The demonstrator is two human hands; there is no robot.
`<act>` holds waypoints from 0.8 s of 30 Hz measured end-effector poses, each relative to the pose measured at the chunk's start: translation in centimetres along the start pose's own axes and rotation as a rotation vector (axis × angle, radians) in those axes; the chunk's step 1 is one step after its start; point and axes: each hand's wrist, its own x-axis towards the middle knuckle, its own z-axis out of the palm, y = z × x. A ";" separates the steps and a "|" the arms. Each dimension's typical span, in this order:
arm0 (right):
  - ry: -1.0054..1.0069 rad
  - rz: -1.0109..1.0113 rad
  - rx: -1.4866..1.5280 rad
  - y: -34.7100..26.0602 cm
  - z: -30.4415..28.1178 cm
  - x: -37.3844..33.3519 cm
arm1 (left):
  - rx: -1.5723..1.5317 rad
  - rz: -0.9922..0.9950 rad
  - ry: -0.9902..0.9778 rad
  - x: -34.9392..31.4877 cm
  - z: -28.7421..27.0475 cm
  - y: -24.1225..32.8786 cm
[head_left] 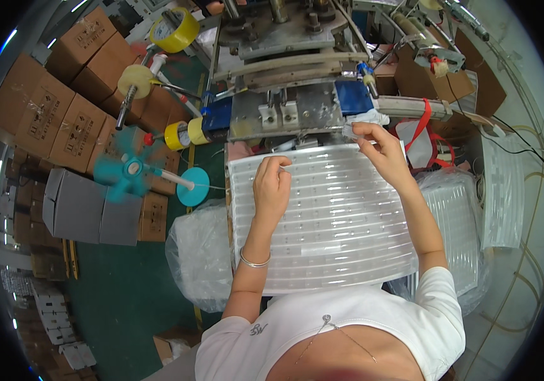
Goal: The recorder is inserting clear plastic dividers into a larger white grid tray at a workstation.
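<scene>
A large white translucent plastic sheet with raised ribs and rows of small marks lies in front of me. Over its far left part is my left hand, its fingers curled together; whatever they may hold is too small to make out. My right hand is raised at the sheet's far right corner, thumb and forefinger pinched on a small clear plastic piece. Just beyond the sheet stands a metal machine bed with two upright metal blocks on it. Crumpled white material sits beside my right fingers.
A spinning teal fan stands at the left, before stacked cardboard boxes. Yellow tape rolls hang from the machine's left side. Bagged ribbed sheets lie at right, under a white pipe with red straps.
</scene>
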 end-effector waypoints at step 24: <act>0.290 -0.453 -0.789 2.2 5.1 11.8 | 0.164 0.085 -0.256 0.8 -2.7 5.5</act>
